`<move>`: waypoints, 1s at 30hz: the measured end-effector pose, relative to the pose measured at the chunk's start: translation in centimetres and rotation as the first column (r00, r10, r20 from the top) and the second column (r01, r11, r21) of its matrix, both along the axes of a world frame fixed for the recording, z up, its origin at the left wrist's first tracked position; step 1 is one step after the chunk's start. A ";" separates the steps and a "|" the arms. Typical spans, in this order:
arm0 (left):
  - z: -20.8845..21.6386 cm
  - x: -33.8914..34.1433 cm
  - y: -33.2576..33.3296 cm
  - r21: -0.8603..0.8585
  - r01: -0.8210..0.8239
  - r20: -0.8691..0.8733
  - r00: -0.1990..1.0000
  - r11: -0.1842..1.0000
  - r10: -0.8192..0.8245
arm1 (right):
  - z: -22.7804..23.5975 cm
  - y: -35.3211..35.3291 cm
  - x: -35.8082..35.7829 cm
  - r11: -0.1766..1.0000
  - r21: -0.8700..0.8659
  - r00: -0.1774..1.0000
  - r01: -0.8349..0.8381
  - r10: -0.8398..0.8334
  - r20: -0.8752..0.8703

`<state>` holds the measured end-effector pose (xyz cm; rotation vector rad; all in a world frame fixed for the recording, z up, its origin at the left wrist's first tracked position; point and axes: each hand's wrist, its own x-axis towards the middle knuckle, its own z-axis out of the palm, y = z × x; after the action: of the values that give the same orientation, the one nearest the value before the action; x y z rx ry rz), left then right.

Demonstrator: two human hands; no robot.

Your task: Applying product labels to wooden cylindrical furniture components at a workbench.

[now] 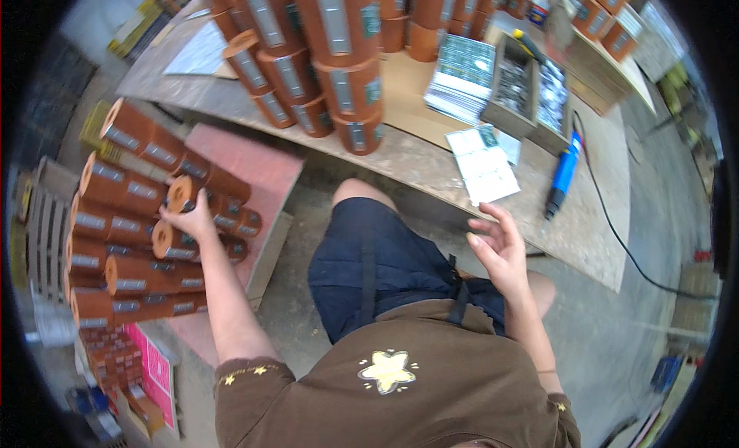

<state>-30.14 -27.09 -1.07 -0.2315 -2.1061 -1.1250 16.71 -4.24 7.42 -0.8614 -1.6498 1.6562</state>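
My left hand (192,218) is closed around the end of an orange-brown cylinder (182,191) in the stacks at my left. The cylinder's round end with a central hole points up, and a dark spot shows by my fingers. Similar cylinders (131,188) with metal plates along their sides stand around it. My right hand (504,255) is raised by the table's front edge, fingers loosely bent and apart, with nothing in them. Just beyond it, a white printed sheet (485,169) lies on the worktable (431,167).
More cylinder stacks (339,78) stand on the table ahead, beside a pile of green-and-white sheets (460,78). Wooden boxes of metal parts (514,86) are at the right, near a blue corded power screwdriver (564,171). A reddish board (254,167) lies beneath the left stacks.
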 end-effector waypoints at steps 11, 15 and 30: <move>2.4 25.9 15.6 0.559 0.775 0.274 0.165 0.296 -0.948 | -4.7 6.7 2.9 0.809 0.577 0.877 0.114 -0.355 0.323; 1.9 32.6 18.6 0.670 0.742 0.215 -0.220 -0.020 -0.951 | -6.3 8.6 1.3 0.624 0.777 0.719 0.081 -0.577 0.387; 5.3 32.4 18.5 0.234 0.911 0.167 0.306 0.339 -0.937 | -5.7 9.2 0.5 0.885 0.419 0.939 0.201 -0.295 0.174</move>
<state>2.29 -8.61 4.25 -1.5225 -2.0908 -2.0060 17.17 4.93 1.70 -1.0354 -1.8555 1.0233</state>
